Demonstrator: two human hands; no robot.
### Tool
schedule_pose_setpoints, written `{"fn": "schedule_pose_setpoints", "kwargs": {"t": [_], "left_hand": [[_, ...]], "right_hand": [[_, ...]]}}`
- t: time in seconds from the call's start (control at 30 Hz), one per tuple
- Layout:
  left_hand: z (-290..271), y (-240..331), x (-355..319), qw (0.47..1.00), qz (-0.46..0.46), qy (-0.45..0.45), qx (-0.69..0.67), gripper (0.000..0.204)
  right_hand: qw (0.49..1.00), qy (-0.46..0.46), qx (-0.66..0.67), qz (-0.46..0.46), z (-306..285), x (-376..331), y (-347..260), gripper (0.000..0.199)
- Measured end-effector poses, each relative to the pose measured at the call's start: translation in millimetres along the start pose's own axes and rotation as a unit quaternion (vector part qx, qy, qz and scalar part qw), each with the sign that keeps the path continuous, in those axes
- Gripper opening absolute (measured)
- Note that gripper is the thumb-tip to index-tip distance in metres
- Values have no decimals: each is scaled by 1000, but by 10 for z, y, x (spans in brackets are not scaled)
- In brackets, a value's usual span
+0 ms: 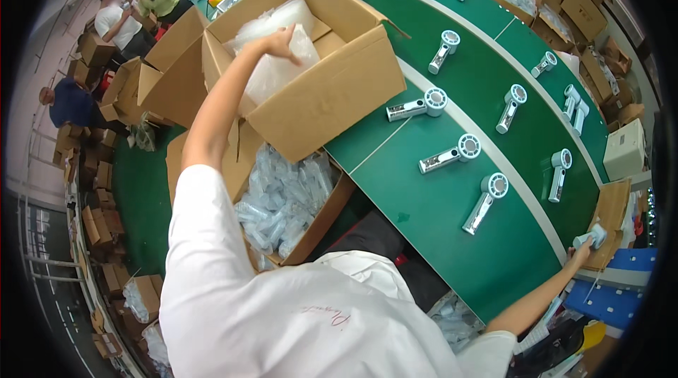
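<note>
My left hand reaches into an open cardboard box at upper centre and grips a clear plastic bag that bulges out of it. My right hand stretches far right and holds a small white handheld fan at the end of the green conveyor belt, beside a piece of brown cardboard. Several more white handheld fans, such as one fan near the belt's front, lie spread along the belt.
A lower open box under my left arm holds several clear-bagged parts. Stacked cardboard boxes line the far side of the belt. Three people work among boxes at upper left. A blue crate sits at lower right.
</note>
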State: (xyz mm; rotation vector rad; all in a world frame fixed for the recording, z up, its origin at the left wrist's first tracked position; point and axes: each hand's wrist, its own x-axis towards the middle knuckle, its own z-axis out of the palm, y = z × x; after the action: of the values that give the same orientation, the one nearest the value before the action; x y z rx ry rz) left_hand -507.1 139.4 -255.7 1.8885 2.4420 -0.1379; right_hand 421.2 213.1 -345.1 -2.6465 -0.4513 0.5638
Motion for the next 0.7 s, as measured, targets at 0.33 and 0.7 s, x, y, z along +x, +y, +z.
{"fn": "schedule_pose_setpoints", "kwargs": {"t": [0.33,0.7], "left_hand": [[150,-424,826,997,-15,-32,76,74],[-500,-570,567,934,68,174,-304,71]], "right_hand": [[970,55,-18,-236,-33,-944,1846,65],[949,95,-170,-248,-438,-1561,1004,51]]}}
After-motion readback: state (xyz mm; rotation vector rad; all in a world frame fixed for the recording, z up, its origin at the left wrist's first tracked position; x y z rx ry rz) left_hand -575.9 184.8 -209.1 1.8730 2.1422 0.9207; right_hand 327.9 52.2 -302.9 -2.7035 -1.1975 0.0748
